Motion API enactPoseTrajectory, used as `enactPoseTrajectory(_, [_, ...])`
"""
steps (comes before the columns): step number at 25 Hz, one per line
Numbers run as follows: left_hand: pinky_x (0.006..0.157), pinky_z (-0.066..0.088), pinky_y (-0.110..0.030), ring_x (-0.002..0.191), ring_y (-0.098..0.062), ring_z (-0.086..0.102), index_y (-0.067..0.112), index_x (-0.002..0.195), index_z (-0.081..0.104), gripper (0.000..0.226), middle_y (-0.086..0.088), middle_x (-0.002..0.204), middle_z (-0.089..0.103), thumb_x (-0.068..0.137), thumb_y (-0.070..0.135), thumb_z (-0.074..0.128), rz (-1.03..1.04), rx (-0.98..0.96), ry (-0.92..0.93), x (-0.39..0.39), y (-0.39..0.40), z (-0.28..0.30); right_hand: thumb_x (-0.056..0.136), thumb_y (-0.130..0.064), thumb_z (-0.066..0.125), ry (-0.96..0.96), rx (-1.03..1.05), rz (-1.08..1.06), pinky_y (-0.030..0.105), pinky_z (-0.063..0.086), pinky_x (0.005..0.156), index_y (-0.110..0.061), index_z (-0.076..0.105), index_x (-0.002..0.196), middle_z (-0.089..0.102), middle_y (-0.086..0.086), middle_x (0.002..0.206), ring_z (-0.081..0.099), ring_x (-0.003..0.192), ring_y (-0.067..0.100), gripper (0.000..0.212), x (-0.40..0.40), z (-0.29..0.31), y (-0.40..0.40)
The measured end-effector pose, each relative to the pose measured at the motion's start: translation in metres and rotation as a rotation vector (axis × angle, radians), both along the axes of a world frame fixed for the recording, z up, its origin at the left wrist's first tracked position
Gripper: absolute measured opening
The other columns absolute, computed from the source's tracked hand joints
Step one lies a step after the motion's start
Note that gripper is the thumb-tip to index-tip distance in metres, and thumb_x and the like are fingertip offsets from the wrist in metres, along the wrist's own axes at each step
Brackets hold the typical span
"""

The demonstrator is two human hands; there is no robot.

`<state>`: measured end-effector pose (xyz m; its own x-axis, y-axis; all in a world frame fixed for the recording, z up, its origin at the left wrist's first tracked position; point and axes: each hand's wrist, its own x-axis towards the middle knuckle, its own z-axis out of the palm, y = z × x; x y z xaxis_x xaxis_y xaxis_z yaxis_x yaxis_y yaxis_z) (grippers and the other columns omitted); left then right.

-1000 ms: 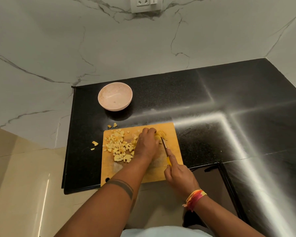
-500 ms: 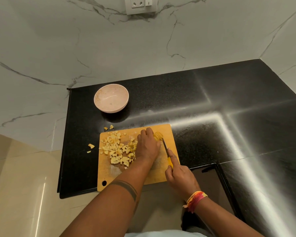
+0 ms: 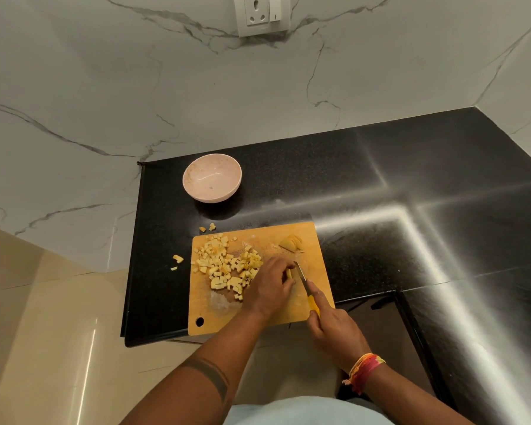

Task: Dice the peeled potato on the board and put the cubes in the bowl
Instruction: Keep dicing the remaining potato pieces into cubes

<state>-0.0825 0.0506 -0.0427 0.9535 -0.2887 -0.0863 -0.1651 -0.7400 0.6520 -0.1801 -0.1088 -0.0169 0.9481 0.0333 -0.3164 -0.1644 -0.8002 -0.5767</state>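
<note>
On the black table (image 3: pixel 380 167) lies an orange cutting board (image 3: pixel 316 253) with a hanging hole at its near left corner. The left hand (image 3: pixel 269 289) rests on the board with fingers curled, pinching a small strip of potato (image 3: pixel 288 273) against the surface. The right hand (image 3: pixel 334 329) grips the yellow handle of a knife (image 3: pixel 304 282), forefinger stretched along the top, the blade set just right of the held strip. A pile of potato cubes (image 3: pixel 227 265) covers the left half of the board, touching the left hand's knuckles. A few sliced potato pieces (image 3: pixel 292 243) sit apart near the board's far right corner. Stray cubes (image 3: pixel 208 228) lie on the table beyond the board's far edge, and two more bits (image 3: pixel 177 261) to its left. The pink bowl (image 3: pixel 212 177) stands well behind the board, holding no cubes
</note>
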Motion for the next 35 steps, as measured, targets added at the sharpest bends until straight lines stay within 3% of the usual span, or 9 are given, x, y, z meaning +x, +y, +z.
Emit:
enactPoseTrajectory(3, [0.107, 0.040, -0.031, 0.129, -0.018, 0.044, 0.024, 0.136, 0.056, 0.040, 0.005, 0.137, 0.054, 0.097, 0.024, 0.063, 0.019, 0.097, -0.027, -0.007, 0.002, -0.003, 0.103, -0.030, 0.040, 0.021, 0.004, -0.010, 0.032, 0.039, 0.050, -0.044, 0.000, 0.160, 0.055, -0.006, 0.064, 0.052, 0.055, 0.015, 0.071, -0.005, -0.001, 0.005])
enactPoseTrajectory(7, [0.104, 0.041, -0.031, 0.126, -0.019, 0.045, 0.022, 0.141, 0.055, 0.045, 0.004, 0.139, 0.053, 0.097, 0.024, 0.063, 0.032, 0.151, -0.010, -0.008, 0.006, -0.004, 0.102, -0.031, 0.038, 0.026, -0.023, 0.008, 0.029, 0.032, 0.048, -0.043, 0.000, 0.161, 0.054, -0.005, 0.066, 0.053, 0.057, 0.016, 0.071, -0.003, -0.002, 0.009])
enactPoseTrajectory(12, [0.097, 0.050, -0.033, 0.119, -0.017, 0.053, 0.017, 0.137, 0.060, 0.043, 0.003, 0.133, 0.050, 0.096, 0.025, 0.067, 0.113, 0.104, 0.021, -0.008, 0.003, -0.004, 0.103, -0.034, 0.036, 0.041, -0.053, 0.035, 0.039, 0.049, 0.057, -0.042, -0.007, 0.160, 0.056, -0.005, 0.068, 0.056, 0.059, 0.017, 0.072, -0.008, -0.003, 0.017])
enactPoseTrajectory(19, [0.092, 0.042, -0.019, 0.111, -0.017, 0.057, 0.015, 0.139, 0.061, 0.043, -0.001, 0.129, 0.053, 0.096, 0.016, 0.066, 0.141, 0.095, 0.066, -0.005, 0.003, 0.000, 0.101, -0.031, 0.037, 0.057, -0.123, 0.087, 0.040, 0.049, 0.060, -0.034, -0.008, 0.162, 0.058, 0.001, 0.073, 0.056, 0.062, 0.021, 0.076, 0.009, 0.000, 0.029])
enactPoseTrajectory(26, [0.089, 0.047, -0.025, 0.108, -0.020, 0.058, 0.015, 0.133, 0.064, 0.038, -0.002, 0.123, 0.056, 0.095, 0.012, 0.065, 0.117, 0.099, 0.024, -0.004, 0.004, 0.003, 0.101, -0.031, 0.035, 0.096, -0.177, 0.105, 0.035, 0.041, 0.055, -0.030, -0.009, 0.162, 0.055, 0.002, 0.073, 0.049, 0.056, 0.019, 0.075, 0.023, -0.002, 0.038])
enactPoseTrajectory(30, [0.089, 0.041, -0.017, 0.109, -0.018, 0.056, 0.013, 0.136, 0.063, 0.039, -0.002, 0.126, 0.054, 0.097, 0.014, 0.062, 0.121, 0.100, 0.043, -0.004, 0.004, 0.002, 0.102, -0.033, 0.034, 0.098, -0.209, 0.125, 0.035, 0.039, 0.055, -0.031, -0.014, 0.161, 0.057, 0.004, 0.075, 0.051, 0.058, 0.024, 0.076, 0.013, -0.007, 0.035])
enactPoseTrajectory(32, [0.087, 0.038, -0.013, 0.108, -0.017, 0.057, 0.013, 0.136, 0.063, 0.039, -0.001, 0.126, 0.054, 0.097, 0.016, 0.064, 0.127, 0.094, 0.056, -0.003, 0.004, 0.000, 0.102, -0.034, 0.034, 0.096, -0.208, 0.141, 0.036, 0.044, 0.055, -0.032, -0.019, 0.159, 0.059, 0.004, 0.075, 0.053, 0.058, 0.024, 0.078, 0.002, -0.009, 0.033])
enactPoseTrajectory(35, [0.090, 0.046, -0.021, 0.107, -0.017, 0.058, 0.012, 0.133, 0.065, 0.038, 0.000, 0.124, 0.054, 0.096, 0.018, 0.067, 0.132, 0.094, 0.064, -0.004, 0.004, -0.003, 0.100, -0.032, 0.034, 0.110, -0.224, 0.184, 0.038, 0.054, 0.059, -0.030, -0.027, 0.155, 0.065, 0.002, 0.077, 0.059, 0.059, 0.021, 0.083, -0.016, -0.012, 0.027])
